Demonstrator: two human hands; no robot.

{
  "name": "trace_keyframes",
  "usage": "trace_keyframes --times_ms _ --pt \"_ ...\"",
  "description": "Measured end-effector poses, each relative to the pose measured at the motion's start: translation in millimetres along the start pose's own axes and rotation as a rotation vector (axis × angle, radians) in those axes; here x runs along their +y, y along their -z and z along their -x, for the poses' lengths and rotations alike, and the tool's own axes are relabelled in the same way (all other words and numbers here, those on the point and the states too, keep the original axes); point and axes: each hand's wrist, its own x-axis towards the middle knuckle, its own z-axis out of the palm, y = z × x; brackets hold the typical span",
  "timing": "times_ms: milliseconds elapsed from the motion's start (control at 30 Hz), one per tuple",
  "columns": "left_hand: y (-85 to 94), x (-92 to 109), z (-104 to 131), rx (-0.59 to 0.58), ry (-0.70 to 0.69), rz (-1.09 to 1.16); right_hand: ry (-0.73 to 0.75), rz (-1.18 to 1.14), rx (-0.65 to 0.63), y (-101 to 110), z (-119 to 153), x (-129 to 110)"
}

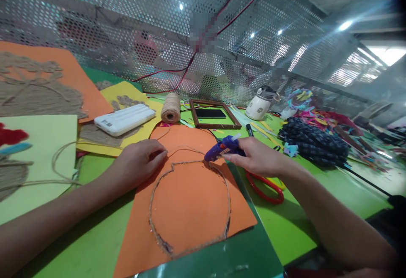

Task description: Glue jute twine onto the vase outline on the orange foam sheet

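Observation:
An orange sheet (190,193) bears a pot-shaped outline of brown twine (229,189), with dark marks along parts of the line. My right hand (258,156) is wrapped round a blue glue gun (222,148), whose nozzle touches or nearly touches the outline's top right corner. On the sheet's left side rests my left hand (141,162), fingers pinched together at a thin loose strand of twine that arcs toward the nozzle. Beneath the sheet lies a dark green board (218,261). Red-handled scissors (266,193) lie partly under my right wrist.
Behind the sheet stand a twine spool (171,108) and a brown frame (233,121) around a dark phone-like slab. A white power bank (125,119) lies on yellow paper at left. A white bottle (260,104) and a dark folded umbrella (312,140) are at right. Perforated metal panels border the back.

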Motion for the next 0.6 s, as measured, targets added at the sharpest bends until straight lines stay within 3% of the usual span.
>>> trace_keyframes --times_ms 600 --pt "-2.1 -1 1 0.002 -0.007 0.008 0.019 -0.107 0.082 -27 -9 -18"
